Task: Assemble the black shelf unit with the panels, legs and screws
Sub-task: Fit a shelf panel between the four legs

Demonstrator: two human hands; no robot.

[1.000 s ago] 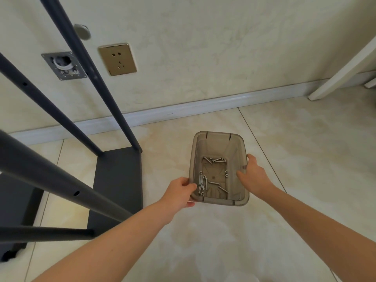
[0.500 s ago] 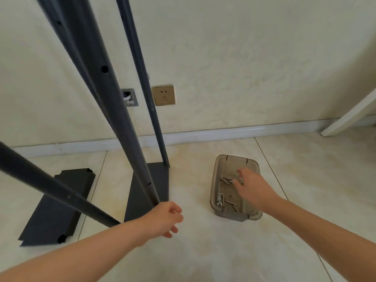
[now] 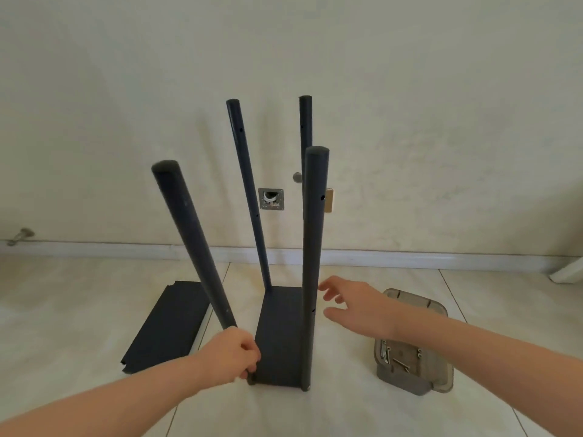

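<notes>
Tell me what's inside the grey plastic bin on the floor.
Loose silver screws lie on the bottom of the bin at its near end. The right forearm crosses over the bin's middle, so whatever lies there is hidden.

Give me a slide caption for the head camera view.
Left hand grips the front-left leg; open right hand hovers beside the front-right leg.

Soft, diffuse light fills the scene, and shadows are faint on the glossy cream floor tiles [image 3: 347, 414], palest near the bottom edge. The cream plaster wall [image 3: 441, 89] dims toward the upper corners. Wide-angle distortion splays the black round metal legs [image 3: 312, 247] and bows the white skirting board [image 3: 410, 257]. The right hand [image 3: 359, 310] is slightly blurred.
</notes>
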